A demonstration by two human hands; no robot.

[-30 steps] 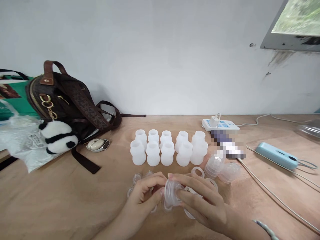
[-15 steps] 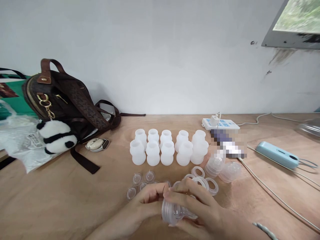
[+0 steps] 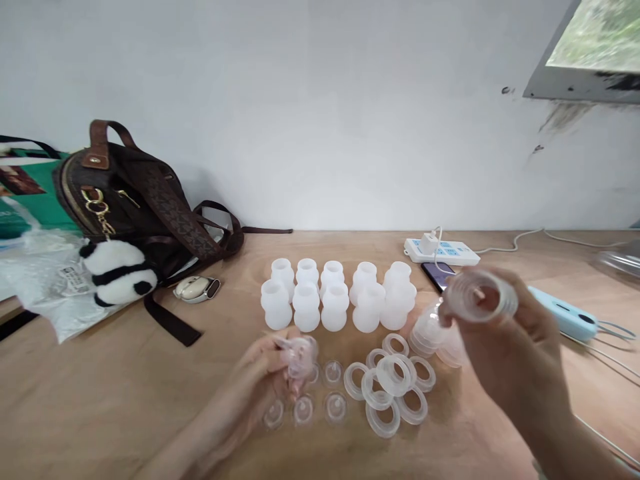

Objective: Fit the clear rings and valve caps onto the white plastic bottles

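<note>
Pale grey-white wall (image 3: 320, 133) rises behind a brown wooden worktop (image 3: 150, 393). My left grip (image 3: 267, 367) is pinched on a small clear plastic piece (image 3: 301, 357), raised above the wood; its exact shape is blurred. Taking that piece as the clock's centre, my right grip (image 3: 515, 353) is off between 2 and 3 o'clock, fingers clamped around a clear, round, ridged plastic collar (image 3: 481, 313) held up in the air, its wide mouth tipped my way. The two grips are well apart.

Near the left piece, clear round discs with raised centres (image 3: 335, 407) lie from 4 round to 7 o'clock. At 3 o'clock sits an overlapping heap of translucent plastic rings (image 3: 356, 381). Ten milky-white, double-bulged bottles (image 3: 334, 308) stand upright in two rows from 11 to 2. Towards 3, clear plastic domes (image 3: 425, 331) rest just past the heap, one partly behind my right grip.

Farther out, a dark phone (image 3: 435, 272) and a white power strip (image 3: 463, 252) lie at 2, and a light-blue oblong device (image 3: 570, 319) at 3. A dark brown backpack (image 3: 135, 193) leans at 10, a black-and-white panda plush (image 3: 120, 267) hanging against it.
</note>
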